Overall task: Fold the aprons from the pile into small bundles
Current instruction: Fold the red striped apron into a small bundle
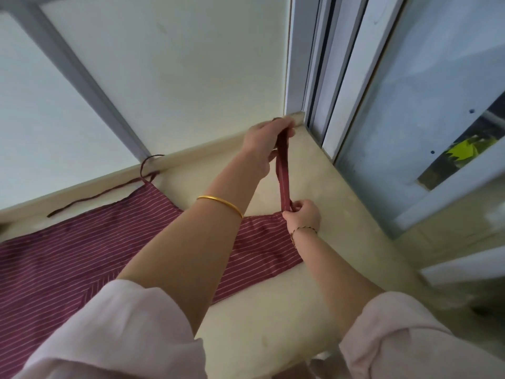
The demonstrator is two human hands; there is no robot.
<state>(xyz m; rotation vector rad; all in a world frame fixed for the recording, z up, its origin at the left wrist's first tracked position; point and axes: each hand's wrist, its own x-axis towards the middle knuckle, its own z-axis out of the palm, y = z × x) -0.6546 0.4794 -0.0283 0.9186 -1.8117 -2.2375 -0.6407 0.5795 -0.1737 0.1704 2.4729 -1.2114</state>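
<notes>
A maroon apron [82, 250] with thin white stripes lies spread flat on a cream surface [273, 318], running off the left edge of view. Its neck strap [284, 176] is pulled taut away from the bib. My left hand [266, 144] pinches the strap's far end near the back corner. At the strap's base, where it joins the bib, my right hand [302, 214] pinches the strap. A dark waist tie [109, 190] trails from the apron's far corner along the back ledge. My left forearm crosses over the apron.
A raised cream ledge [82, 187] and a white wall bound the surface at the back. A sliding window frame [328, 77] stands close on the right, its glass [437, 91] just beyond. The surface's front edge drops off between my sleeves.
</notes>
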